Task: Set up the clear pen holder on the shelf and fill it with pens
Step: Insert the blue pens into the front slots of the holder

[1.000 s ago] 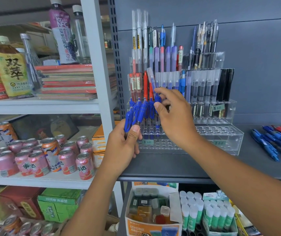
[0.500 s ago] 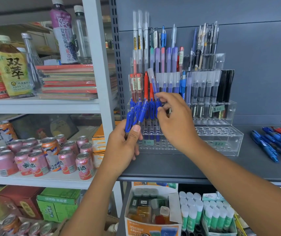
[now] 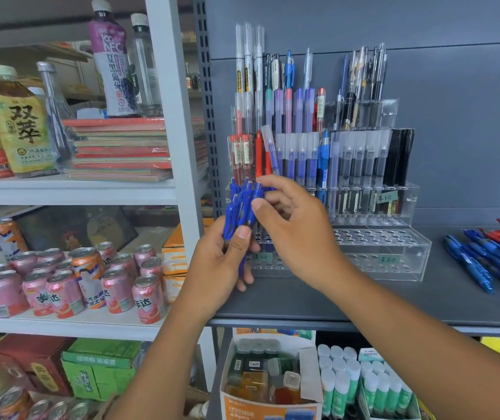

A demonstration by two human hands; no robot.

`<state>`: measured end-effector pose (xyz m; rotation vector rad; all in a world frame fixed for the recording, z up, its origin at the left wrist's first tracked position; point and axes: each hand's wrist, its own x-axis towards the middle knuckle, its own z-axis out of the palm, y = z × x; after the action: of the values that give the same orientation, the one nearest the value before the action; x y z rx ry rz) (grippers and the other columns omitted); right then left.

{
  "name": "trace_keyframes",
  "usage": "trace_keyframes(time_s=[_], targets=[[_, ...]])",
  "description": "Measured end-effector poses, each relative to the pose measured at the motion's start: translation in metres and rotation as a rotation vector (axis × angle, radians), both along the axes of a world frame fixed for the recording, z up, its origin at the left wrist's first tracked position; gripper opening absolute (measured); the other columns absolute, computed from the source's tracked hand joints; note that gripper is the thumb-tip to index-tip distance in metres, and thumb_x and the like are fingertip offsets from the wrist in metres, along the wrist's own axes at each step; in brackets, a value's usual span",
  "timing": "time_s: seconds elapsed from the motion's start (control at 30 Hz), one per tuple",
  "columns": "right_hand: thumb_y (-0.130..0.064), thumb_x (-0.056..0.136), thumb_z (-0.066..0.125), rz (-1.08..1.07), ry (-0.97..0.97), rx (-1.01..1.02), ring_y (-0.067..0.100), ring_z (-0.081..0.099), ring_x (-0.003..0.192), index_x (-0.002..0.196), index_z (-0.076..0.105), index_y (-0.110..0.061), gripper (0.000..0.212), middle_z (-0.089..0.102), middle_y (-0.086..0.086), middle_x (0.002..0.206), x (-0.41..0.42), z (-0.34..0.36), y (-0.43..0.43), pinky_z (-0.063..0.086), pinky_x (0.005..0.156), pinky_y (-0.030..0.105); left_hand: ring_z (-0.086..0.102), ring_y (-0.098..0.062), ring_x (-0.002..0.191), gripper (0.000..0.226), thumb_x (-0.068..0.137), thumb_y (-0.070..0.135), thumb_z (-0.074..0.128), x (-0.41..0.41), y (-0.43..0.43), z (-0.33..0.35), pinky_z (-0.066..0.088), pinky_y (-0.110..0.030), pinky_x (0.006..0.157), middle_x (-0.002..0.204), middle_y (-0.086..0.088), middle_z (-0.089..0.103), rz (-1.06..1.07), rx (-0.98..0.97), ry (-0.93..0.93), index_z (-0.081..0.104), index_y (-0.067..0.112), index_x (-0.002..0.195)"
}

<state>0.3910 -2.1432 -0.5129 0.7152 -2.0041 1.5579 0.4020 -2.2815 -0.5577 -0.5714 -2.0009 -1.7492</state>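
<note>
The left hand (image 3: 223, 269) grips blue pens (image 3: 241, 204); right hand (image 3: 298, 233) fingers (image 3: 276, 183) pinch one.

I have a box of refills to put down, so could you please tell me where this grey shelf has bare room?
The grey shelf is bare along its front edge, in front of the clear pen holder and left of the loose pens. Crowded: the holder's back tiers, and its left end, where the left hand grips blue pens.
</note>
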Motion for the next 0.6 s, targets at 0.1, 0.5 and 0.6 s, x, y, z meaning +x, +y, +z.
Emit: trace_keyframes(time_s=[0.1,0.5,0.6], targets=[[-0.015,0.095,0.061,0.023,0.002,-0.151,0.011,0.067,0.081,0.115,0.061,-0.028,0.024,0.069,-0.004,0.088,-0.001,0.005,-0.002,0.057,0.074,0.033,0.056,-0.028,0.048,0.027,0.096,0.039,0.046,-0.001,0.001,0.0,0.049,-0.04,0.044,0.08,-0.003,0.066,0.01,0.032,-0.017,0.058,0.023,0.115],[-0.012,0.1,0.054,-0.045,0.097,-0.324,0.006,0.059,0.065,0.123,0.05,-0.027,0.028,0.051,-0.001,0.089,-0.007,0.031,0.017,0.059,0.056,0.029,0.027,-0.008,0.041,0.02,0.104,0.018,0.04,0.001,0.004,0.005,0.025,-0.02,0.037,0.067,-0.01,0.037,0.052,0.124,-0.054,0.057,0.01,0.103],[-0.012,0.1,0.054,-0.09,0.088,-0.26,0.019,0.06,0.062,0.126,0.052,-0.025,0.029,0.052,-0.002,0.091,-0.011,0.034,0.023,0.057,0.055,0.027,0.029,-0.006,0.04,0.024,0.104,0.011,0.034,0.002,0.004,0.005,0.025,-0.02,0.037,0.066,-0.007,0.039,0.049,0.123,-0.062,0.058,0.015,0.101]])
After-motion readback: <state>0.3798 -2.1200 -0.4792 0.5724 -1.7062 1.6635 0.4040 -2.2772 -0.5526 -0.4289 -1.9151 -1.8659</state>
